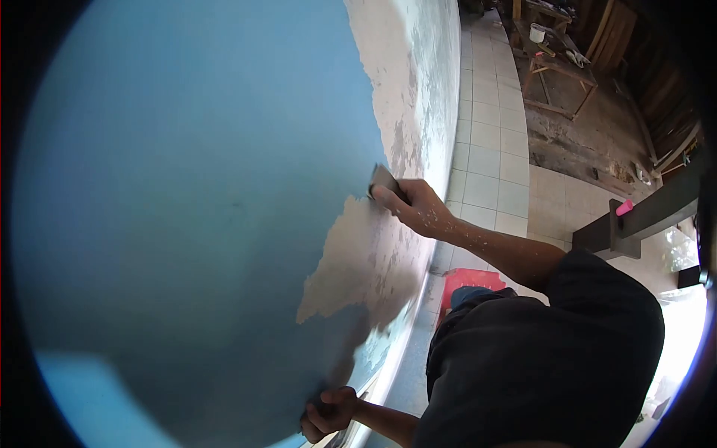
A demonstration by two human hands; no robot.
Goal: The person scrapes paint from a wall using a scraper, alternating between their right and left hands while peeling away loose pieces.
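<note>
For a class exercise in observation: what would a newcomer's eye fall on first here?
The broad blue-painted wall filling the left side, broken by a ragged pale patch near the middle. Next, the right hand, flecked with white, holding a flat scraper at the paint's edge. Then the bright red plastic chair, low beside the dark shirt.
</note>
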